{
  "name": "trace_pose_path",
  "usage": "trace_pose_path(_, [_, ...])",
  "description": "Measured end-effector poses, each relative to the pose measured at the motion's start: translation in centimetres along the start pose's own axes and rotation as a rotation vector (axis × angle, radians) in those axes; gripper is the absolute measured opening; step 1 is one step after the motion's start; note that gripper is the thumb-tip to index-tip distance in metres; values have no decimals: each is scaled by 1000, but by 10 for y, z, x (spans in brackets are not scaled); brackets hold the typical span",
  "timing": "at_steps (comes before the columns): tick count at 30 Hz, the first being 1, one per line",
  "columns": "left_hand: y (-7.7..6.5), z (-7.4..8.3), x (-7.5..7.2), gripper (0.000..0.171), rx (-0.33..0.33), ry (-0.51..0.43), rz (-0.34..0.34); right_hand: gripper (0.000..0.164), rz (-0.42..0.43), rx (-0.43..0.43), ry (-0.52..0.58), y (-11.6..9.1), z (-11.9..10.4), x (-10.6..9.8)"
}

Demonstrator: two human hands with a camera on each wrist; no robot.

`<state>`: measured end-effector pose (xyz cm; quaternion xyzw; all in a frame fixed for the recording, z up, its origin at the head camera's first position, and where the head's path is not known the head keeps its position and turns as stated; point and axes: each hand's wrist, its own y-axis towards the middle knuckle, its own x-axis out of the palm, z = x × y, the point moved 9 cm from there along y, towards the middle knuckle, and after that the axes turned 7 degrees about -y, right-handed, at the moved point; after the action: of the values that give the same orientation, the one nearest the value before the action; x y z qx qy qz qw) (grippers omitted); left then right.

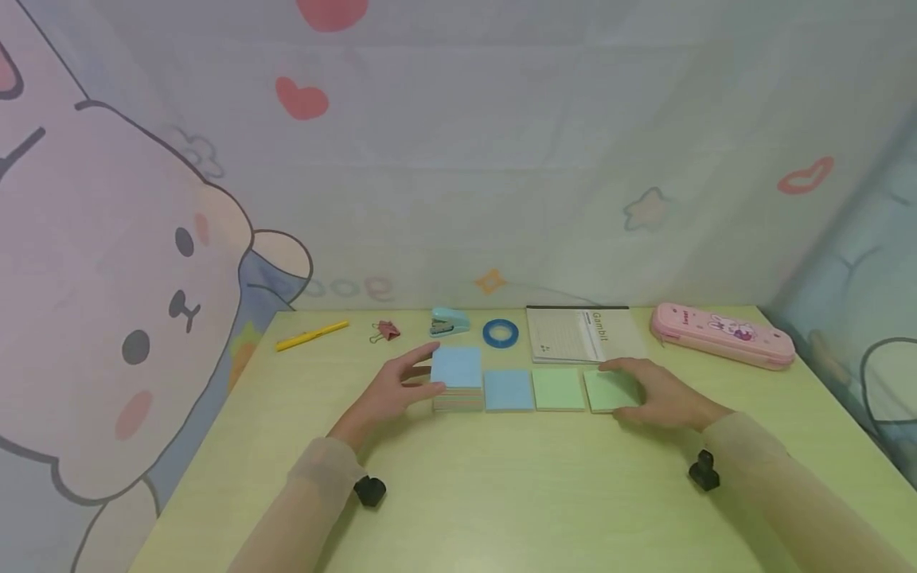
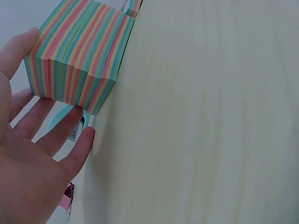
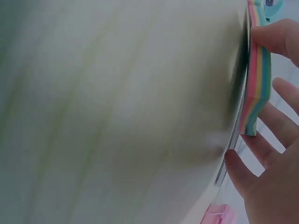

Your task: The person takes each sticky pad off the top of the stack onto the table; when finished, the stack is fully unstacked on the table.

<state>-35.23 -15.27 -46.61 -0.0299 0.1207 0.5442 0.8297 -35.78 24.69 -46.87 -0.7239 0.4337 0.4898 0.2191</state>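
The left hand (image 1: pixel 387 391) is half curled, pinching the stack (image 1: pixel 457 371) — likely to stop it tipping. The right hand (image 1: pixel 666 395) is pinching the end pad (image 1: pixel 606 391) — likely keeping it still. Between them, a blue pad (image 1: pixel 509 390) and a green pad (image 1: pixel 558 389) are lying.

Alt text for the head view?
A person's left hand holds a blue-topped paper stack, the right hand a thin green pad; two more pads lie between. Behind are a stapler, tape and a pencil case.

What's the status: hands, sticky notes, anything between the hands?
Left hand grips the tall note stack, blue on top. Right hand holds the rightmost green pad. Between them: a blue pad and another green pad.
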Motion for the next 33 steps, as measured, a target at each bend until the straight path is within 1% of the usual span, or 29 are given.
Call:
trace_pose_path(3, [-1,0,0,76,7,1,-2,76,0,-21,-4,2,-2,4])
trace_pose_path(11, [-1,3,2,75,19,-13,-3,74,4,-66,-29,5,-7,3])
trace_pose_path(16, [-1,2,1,75,20,-16,-4,74,5,-68,-37,6,-13,0])
trace_pose_path(18, [-1,1,0,75,18,-15,-5,74,20,-62,-48,8,-18,-3])
trace_pose_path(21, [-1,1,-1,75,18,-12,-4,72,51,-62,-46,11,-30,-10])
trace_pose_path(24, [-2,2,-1,75,19,-10,0,72,71,-66,-13,21,-49,-11])
trace_pose_path(26, [-2,2,-1,75,23,-10,0,72,72,-78,19,31,-63,-8])
trace_pose_path(29, [-2,2,0,74,26,-16,-1,73,67,-120,51,46,-89,-1])
trace_pose_path(33, [-2,2,0,75,25,-24,7,74,38,-163,96,67,-123,13])
